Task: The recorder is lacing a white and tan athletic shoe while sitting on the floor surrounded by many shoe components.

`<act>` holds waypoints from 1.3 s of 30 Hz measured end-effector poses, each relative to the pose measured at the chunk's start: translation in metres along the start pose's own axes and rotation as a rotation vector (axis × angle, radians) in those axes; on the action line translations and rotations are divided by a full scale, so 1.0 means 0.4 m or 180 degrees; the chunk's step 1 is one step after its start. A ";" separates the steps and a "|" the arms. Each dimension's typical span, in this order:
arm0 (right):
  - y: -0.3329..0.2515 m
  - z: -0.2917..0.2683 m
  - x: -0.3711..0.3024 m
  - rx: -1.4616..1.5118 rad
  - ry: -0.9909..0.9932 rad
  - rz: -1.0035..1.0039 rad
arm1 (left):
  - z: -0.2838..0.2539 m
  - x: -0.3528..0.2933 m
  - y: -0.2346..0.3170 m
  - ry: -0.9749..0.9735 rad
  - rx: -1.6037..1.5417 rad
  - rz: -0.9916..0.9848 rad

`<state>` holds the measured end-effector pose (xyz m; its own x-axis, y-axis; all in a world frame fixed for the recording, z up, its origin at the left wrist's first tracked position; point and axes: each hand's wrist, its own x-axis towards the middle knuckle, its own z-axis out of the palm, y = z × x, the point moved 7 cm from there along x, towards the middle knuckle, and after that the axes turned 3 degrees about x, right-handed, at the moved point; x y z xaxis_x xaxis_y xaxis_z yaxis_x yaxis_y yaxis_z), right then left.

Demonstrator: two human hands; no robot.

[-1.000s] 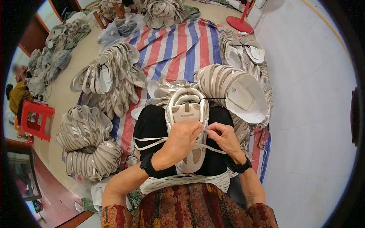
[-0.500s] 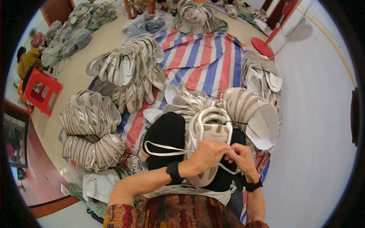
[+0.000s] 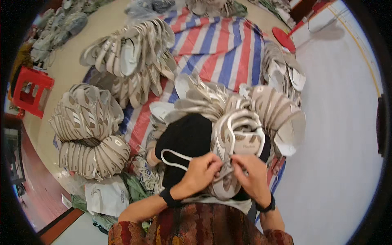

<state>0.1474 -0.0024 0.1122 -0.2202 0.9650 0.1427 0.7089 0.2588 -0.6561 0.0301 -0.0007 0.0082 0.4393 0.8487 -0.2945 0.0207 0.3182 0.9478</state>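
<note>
A beige-and-white shoe upper [image 3: 250, 141] lies across my lap, its collar pointing away from me. At its left edge, my left hand [image 3: 200, 173] is closed, thumb and fingertips pinching the upper beside the lacing area. My right hand [image 3: 254, 174] is bent over the front of the tongue, its fingertips pressed together close to the left ones; what they pinch is too small to make out. A white shoelace [image 3: 173, 164] loops out over the black cloth [image 3: 185, 132] on my left knee and passes behind my left hand.
Bundled shoe uppers [image 3: 92, 114] are stacked at left, with another tied pile [image 3: 130, 53] behind them. More bundles [image 3: 281, 118] stand at right beside the white wall [image 3: 335, 122]. A striped tarp [image 3: 220, 53] covers the floor; a red stool [image 3: 32, 92] stands far left.
My hands have parted and come down onto the shoe upper, the left moving left. The shoe upper sits further right in view, and the view has tilted lower.
</note>
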 end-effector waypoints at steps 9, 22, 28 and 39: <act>-0.004 -0.010 0.007 0.0104 -0.0030 0.0263 | 0.006 0.009 0.005 -0.0368 -0.0035 -0.0348; 0.020 0.003 -0.024 0.0377 -0.0017 0.0122 | -0.018 0.016 0.102 0.0117 0.1187 0.0935; 0.020 0.014 -0.022 0.0375 0.0031 -0.0005 | -0.002 0.030 0.114 0.0459 0.1810 0.1473; 0.015 0.013 -0.007 -0.0540 0.0404 -0.0400 | -0.015 0.046 0.043 0.0078 -0.0022 -0.0212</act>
<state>0.1487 -0.0039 0.1039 -0.2354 0.9197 0.3144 0.7860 0.3704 -0.4950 0.0332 0.0231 0.0185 0.4150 0.8356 -0.3599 0.0429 0.3771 0.9252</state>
